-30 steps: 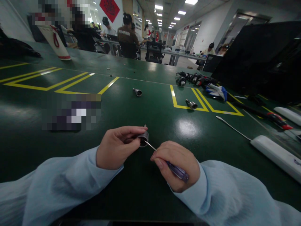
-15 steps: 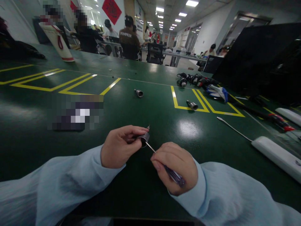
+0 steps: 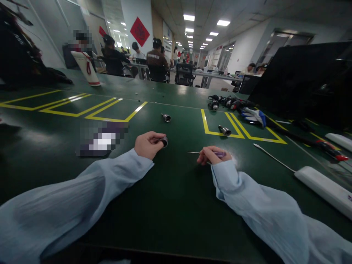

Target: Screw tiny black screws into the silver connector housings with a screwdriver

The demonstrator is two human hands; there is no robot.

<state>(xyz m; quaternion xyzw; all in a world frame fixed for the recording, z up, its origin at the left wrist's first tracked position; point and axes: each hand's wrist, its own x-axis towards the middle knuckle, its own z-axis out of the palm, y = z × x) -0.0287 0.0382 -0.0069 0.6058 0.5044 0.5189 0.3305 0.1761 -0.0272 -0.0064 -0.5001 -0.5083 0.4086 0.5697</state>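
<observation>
My left hand is closed round a small metal cup-shaped part, its open end turned toward me. Fingers hide much of that part. To the right, my right hand grips a screwdriver by its purple translucent handle. The thin shaft points left, its tip apart from the metal part. Beyond my left hand lies a similar metal cup-shaped part with a narrow stem. Another such part lies farther right, inside a yellow-taped outline.
On the green table a blurred-out flat object lies left. A white power strip with its cable stretches along the right. Farther back are a blue-white glove, black cabled parts, a tall white cup and a dark screen.
The screwdriver has come out of the metal part and swung to the right with my right hand. My left hand, still holding the part, has moved slightly forward.
</observation>
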